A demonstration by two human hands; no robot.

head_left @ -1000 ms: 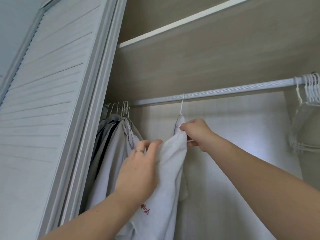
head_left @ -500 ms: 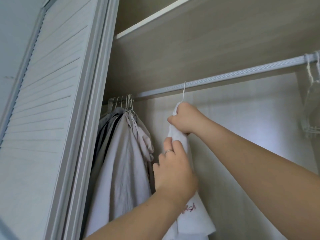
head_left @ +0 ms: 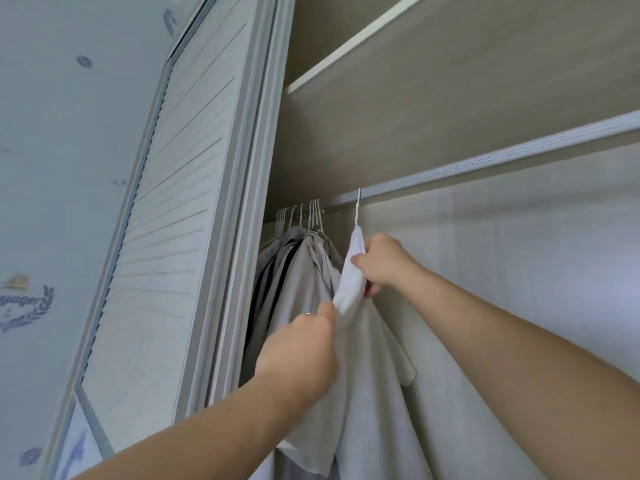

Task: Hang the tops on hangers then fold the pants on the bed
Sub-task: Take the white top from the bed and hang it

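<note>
White top (head_left: 367, 393) hangs inside the wardrobe from a white hanger (head_left: 357, 206), whose hook sits over the grey rail (head_left: 485, 164). The hanger body is hidden under the fabric. The top's upper edge forms a narrow white band running from just below the hook down and to the left, and both hands are on this band. Right hand (head_left: 384, 265) is at the upper end, just beneath the hook, with fingers curled round the cloth in a clenched grasp and knuckles facing the camera. The right forearm comes in from the lower right, extended and angled upward. Left hand (head_left: 301, 351) is at the lower end of the band, below and left of the right hand. Its thumb tip is pressed into the fabric, pinching it, and the other fingers are largely hidden behind the hand. The back of the hand faces the camera, and a ring (head_left: 307, 313) shows on one finger. The left forearm rises from the bottom left edge. The rest of the top falls loose below and between both hands, with one sleeve hanging to the right under the right wrist. Just left of the top, touching it, is a bunch of grey and beige garments (head_left: 301, 278) on white hangers packed at the rail's left end. The louvred door (head_left: 166, 237) stands to their left, and a shelf edge (head_left: 346, 39) runs above.
</note>
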